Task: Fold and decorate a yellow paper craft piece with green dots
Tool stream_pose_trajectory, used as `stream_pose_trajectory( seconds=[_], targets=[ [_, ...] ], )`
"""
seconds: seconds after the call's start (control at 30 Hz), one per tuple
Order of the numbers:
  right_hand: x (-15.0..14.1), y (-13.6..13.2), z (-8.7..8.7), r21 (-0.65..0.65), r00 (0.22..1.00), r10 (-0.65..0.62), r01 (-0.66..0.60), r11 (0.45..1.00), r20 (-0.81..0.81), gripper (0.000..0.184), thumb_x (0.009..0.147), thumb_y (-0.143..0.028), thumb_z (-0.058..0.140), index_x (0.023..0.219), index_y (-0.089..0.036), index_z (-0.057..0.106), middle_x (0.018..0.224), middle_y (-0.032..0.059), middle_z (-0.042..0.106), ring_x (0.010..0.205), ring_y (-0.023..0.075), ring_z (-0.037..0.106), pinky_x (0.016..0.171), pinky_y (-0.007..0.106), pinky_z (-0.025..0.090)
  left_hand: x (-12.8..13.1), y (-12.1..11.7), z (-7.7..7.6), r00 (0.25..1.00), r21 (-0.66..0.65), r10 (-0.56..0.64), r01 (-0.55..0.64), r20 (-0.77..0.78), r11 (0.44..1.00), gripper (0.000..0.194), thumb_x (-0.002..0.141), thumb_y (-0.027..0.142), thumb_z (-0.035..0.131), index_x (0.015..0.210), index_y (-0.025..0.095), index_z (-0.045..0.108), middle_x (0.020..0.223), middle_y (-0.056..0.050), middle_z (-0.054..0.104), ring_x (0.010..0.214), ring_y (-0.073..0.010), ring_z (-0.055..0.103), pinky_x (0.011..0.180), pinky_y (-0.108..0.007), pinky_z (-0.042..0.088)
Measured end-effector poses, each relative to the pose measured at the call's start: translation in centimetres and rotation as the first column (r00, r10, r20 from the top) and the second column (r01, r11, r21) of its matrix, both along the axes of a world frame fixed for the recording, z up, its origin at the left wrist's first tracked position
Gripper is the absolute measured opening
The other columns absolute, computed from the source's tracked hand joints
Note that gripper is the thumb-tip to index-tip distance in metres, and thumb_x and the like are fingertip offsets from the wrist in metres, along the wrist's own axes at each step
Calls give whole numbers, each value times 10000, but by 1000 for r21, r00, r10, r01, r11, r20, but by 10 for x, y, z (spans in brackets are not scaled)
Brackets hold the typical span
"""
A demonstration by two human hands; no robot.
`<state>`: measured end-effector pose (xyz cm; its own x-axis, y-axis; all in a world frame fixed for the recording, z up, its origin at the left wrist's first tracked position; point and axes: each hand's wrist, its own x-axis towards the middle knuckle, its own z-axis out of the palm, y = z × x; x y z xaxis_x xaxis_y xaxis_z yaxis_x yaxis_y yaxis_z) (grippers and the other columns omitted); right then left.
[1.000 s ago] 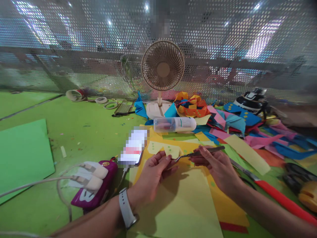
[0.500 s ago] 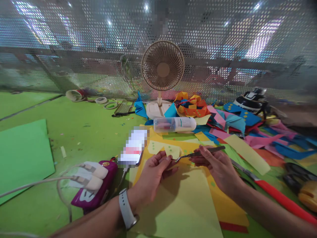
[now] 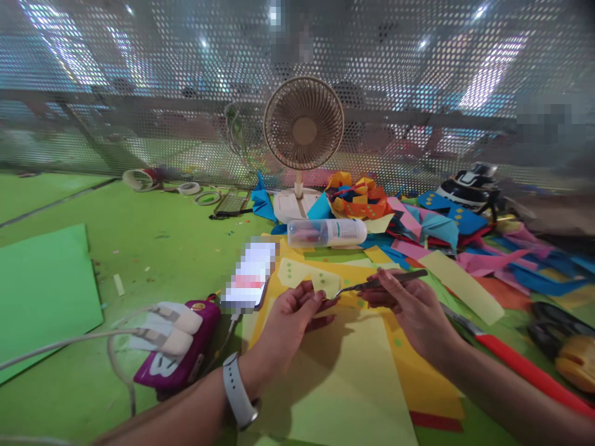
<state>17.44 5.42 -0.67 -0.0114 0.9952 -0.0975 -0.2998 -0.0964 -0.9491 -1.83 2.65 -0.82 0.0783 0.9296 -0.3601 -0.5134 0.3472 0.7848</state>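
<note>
Between thumb and fingers of my left hand (image 3: 295, 322), which is closed, I pinch a small pale-yellow paper piece (image 3: 326, 283) marked with green dots. My right hand (image 3: 409, 303) grips dark grey metal tweezers (image 3: 372, 284) with a thin bent tip. That tip points left and sits at the paper's lower right edge, close to my left fingertips; I cannot tell whether it pinches anything. Behind the piece lies a pale strip (image 3: 289, 272) with similar green dots. Under both hands are a light-yellow sheet (image 3: 344, 384) and orange-yellow sheets (image 3: 418, 384).
A lit phone (image 3: 251, 272) and a purple power strip (image 3: 186, 341) with white plugs are on the left. Ahead stand a fan (image 3: 304, 130) and a lying clear bottle (image 3: 328, 233). Coloured paper scraps (image 3: 506, 260) and a red-handled tool (image 3: 525, 365) lie right.
My right hand and the tweezers have shifted slightly right, and the tip has drawn a little away from my left fingers. My left hand stays nearly still with the paper piece.
</note>
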Motion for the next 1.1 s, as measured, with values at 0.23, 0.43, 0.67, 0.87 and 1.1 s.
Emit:
stream_pose_trajectory(
  seconds=[0.23,0.43,0.67,0.87,1.1],
  targets=[
    [0,0,2,20,1000,-5,5,1000,-9,280,695,-413,751,788,-163,666,669,45,721,604,181,697,550,232,546,2,-2,1,999,18,-33,33,-16,999,208,736,151,731,862,154,566,792,7,629,866,-201,673,707,-308,584],
    [-1,0,-1,26,999,6,-5,1000,-39,261,715,-403,737,802,-166,670,686,46,727,616,181,699,577,244,552,4,-4,3,1000,-4,-27,27,-4,1000,251,718,130,741,883,163,556,800,-1,645,859,-199,673,701,-305,578],
    [-3,0,-4,4,998,-16,17,1000,-61,291,697,-416,748,814,-164,662,716,53,730,634,197,702,574,264,555,5,-5,2,1000,-8,-24,24,-3,1000,236,715,136,743,872,163,569,798,-2,652,846,-200,676,714,-325,570],
    [-4,0,-8,-10,997,-9,9,1000,-72,279,725,-412,728,829,-161,666,708,57,729,647,200,703,559,253,547,3,-5,1,998,20,-56,56,-8,998,211,672,219,787,781,125,632,875,-42,670,889,-218,664,710,-310,567],
    [-6,-3,-4,-25,996,-8,5,1000,-86,251,735,-406,721,822,-173,688,746,50,734,665,178,701,607,243,545,3,-7,-3,999,-5,-25,25,45,1000,185,734,207,746,834,159,599,866,-33,688,942,-222,663,754,-320,566]
  ],
)
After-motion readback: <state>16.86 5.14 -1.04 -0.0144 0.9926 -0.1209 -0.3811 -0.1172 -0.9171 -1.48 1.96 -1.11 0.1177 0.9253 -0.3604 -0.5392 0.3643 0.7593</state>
